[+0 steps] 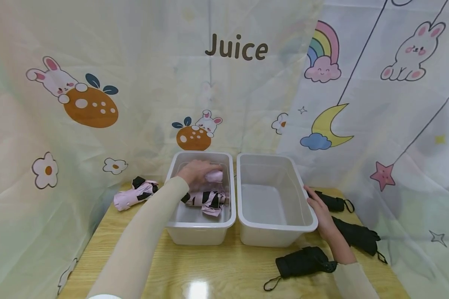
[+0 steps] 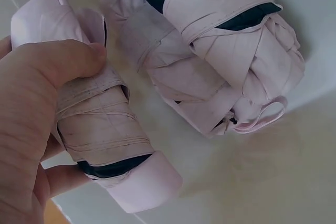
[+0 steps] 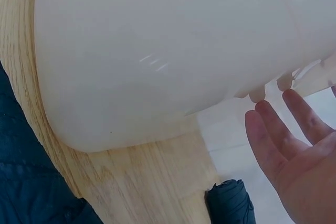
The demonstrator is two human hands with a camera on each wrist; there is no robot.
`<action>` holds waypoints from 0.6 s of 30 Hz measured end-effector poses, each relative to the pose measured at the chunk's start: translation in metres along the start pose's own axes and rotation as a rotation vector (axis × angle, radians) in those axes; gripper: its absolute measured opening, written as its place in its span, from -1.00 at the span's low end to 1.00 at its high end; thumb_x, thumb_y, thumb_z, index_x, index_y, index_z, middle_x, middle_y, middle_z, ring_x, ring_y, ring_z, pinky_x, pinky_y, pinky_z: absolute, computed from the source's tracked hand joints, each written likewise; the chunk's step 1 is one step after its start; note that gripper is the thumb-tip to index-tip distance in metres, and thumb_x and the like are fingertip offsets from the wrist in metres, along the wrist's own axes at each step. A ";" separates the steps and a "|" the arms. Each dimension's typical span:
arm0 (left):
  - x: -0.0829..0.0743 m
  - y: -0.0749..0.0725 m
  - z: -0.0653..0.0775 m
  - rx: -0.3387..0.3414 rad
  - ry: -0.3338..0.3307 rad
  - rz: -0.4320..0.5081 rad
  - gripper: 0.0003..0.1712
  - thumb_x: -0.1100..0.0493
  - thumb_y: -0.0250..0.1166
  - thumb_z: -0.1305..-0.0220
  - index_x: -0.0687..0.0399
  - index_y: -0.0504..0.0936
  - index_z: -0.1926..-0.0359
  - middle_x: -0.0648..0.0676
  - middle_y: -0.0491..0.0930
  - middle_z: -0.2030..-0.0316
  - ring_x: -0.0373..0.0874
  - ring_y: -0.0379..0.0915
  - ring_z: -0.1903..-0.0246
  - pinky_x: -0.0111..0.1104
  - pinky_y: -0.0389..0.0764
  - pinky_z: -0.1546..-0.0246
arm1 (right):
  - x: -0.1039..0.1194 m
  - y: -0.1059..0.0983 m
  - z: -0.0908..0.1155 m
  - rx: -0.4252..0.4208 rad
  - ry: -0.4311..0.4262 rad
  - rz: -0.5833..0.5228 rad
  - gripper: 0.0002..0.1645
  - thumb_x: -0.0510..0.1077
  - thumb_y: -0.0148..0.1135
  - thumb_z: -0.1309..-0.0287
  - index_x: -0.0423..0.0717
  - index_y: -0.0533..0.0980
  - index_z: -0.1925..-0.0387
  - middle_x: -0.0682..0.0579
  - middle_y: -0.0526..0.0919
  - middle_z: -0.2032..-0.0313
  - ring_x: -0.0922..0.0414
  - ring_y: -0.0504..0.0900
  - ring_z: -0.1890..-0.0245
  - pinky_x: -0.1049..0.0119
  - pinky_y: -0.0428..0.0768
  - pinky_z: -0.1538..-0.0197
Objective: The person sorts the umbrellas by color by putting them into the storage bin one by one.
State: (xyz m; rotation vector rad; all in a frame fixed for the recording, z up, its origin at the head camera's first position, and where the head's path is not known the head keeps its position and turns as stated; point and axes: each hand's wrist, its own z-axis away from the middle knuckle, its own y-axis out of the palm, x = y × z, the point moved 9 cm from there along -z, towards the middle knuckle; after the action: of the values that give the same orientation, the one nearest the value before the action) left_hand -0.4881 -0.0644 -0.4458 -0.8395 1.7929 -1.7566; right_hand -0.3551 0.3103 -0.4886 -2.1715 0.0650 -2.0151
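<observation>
In the left white plastic bin (image 1: 200,225), my left hand (image 1: 198,171) grips a folded pink umbrella (image 2: 102,121). Its thumb lies across the fabric in the left wrist view, and a dark band shows near the smooth pink end. Beside it on the bin floor lies a second folded umbrella (image 1: 205,200), pink with black patches and a small wrist loop. My right hand (image 1: 321,216) is at the outer right side of the right white bin (image 1: 265,203), whose inside holds nothing. Its fingers are fairly straight, fingertips right at the bin wall in the right wrist view.
Another pink and black umbrella (image 1: 134,196) lies on the wooden table (image 1: 172,270) left of the bins. Three folded black umbrellas lie right: one behind (image 1: 331,202), one beside my right wrist (image 1: 357,235), one in front (image 1: 303,262). A printed curtain (image 1: 146,104) encloses the table.
</observation>
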 end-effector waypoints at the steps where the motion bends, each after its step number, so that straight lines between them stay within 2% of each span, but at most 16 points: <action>1: -0.001 0.000 -0.001 -0.005 0.007 -0.004 -0.08 -0.67 0.09 0.07 -0.47 0.34 -0.31 -0.06 0.50 0.05 -0.01 0.45 0.13 -0.08 0.44 0.08 | 0.000 0.001 0.000 0.005 0.002 -0.010 -0.35 0.14 -0.24 -0.51 0.26 -0.05 -0.53 -0.16 -0.06 -0.48 0.14 0.58 0.06 0.27 0.61 0.18; 5: -0.005 0.004 -0.006 -0.005 0.033 0.008 -0.25 -0.41 0.33 -0.04 -0.39 0.41 -0.25 0.00 0.52 0.08 0.03 0.48 0.15 -0.05 0.48 0.07 | -0.002 0.000 0.000 -0.003 0.011 -0.014 -0.35 0.16 -0.23 -0.50 0.29 -0.03 -0.52 -0.13 -0.05 -0.48 0.14 0.57 0.05 0.28 0.60 0.17; 7: -0.007 0.007 -0.009 0.007 0.039 -0.011 -0.41 -0.14 0.36 -0.20 -0.30 0.43 -0.24 0.06 0.53 0.10 0.04 0.49 0.15 -0.07 0.49 0.06 | -0.002 0.000 0.000 -0.010 0.013 -0.017 -0.35 0.16 -0.23 -0.50 0.29 -0.03 -0.52 -0.13 -0.04 -0.48 0.14 0.56 0.05 0.28 0.60 0.17; 8: -0.007 0.009 -0.010 0.013 0.039 -0.019 -0.45 0.00 0.36 -0.23 -0.27 0.43 -0.23 0.07 0.53 0.12 0.04 0.49 0.14 -0.08 0.49 0.04 | -0.003 0.000 0.001 -0.013 0.016 -0.017 -0.35 0.16 -0.22 -0.50 0.29 -0.03 -0.52 -0.13 -0.06 -0.49 0.15 0.56 0.04 0.29 0.59 0.16; 10: -0.006 0.012 -0.009 0.025 0.027 -0.044 -0.44 0.16 0.36 -0.22 -0.22 0.43 -0.22 0.09 0.53 0.16 0.04 0.49 0.15 -0.10 0.50 0.05 | -0.004 0.001 0.001 -0.010 0.027 -0.023 -0.34 0.17 -0.22 -0.49 0.30 -0.03 -0.52 -0.12 -0.08 -0.49 0.16 0.56 0.03 0.29 0.60 0.15; 13: -0.003 0.014 -0.006 0.026 0.008 -0.048 -0.39 0.22 0.35 -0.23 -0.20 0.41 -0.28 0.11 0.55 0.13 0.06 0.51 0.12 -0.08 0.49 0.01 | -0.005 0.003 0.002 -0.009 0.037 -0.026 -0.34 0.16 -0.22 -0.49 0.29 -0.04 -0.53 -0.11 -0.10 -0.50 0.19 0.55 0.02 0.30 0.59 0.13; 15: 0.000 0.015 -0.004 0.024 -0.004 -0.021 -0.38 0.13 0.34 -0.25 -0.22 0.40 -0.32 0.13 0.56 0.03 0.09 0.51 0.05 -0.06 0.47 -0.05 | -0.005 0.004 0.002 -0.008 0.037 -0.033 -0.34 0.16 -0.23 -0.50 0.29 -0.04 -0.53 -0.11 -0.09 -0.50 0.19 0.55 0.02 0.30 0.59 0.14; 17: 0.003 0.015 -0.003 0.029 -0.022 0.021 -0.36 0.04 0.32 -0.28 -0.25 0.36 -0.36 0.12 0.54 -0.09 0.10 0.48 -0.04 -0.04 0.41 -0.12 | -0.004 0.004 0.002 -0.008 0.032 -0.038 -0.34 0.16 -0.23 -0.50 0.29 -0.04 -0.53 -0.11 -0.08 -0.49 0.19 0.55 0.02 0.31 0.59 0.13; 18: 0.008 0.015 -0.002 0.034 -0.063 0.080 -0.41 0.02 0.26 -0.34 -0.27 0.36 -0.36 0.09 0.53 -0.14 0.09 0.47 -0.08 -0.06 0.38 -0.15 | -0.003 0.004 0.002 -0.006 0.029 -0.045 -0.34 0.16 -0.22 -0.50 0.29 -0.04 -0.53 -0.11 -0.08 -0.49 0.19 0.55 0.02 0.31 0.59 0.13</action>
State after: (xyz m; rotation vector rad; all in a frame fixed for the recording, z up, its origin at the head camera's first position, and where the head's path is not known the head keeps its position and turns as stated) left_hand -0.4959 -0.0691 -0.4597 -0.7887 1.7274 -1.6870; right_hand -0.3527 0.3070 -0.4927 -2.1666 0.0269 -2.0729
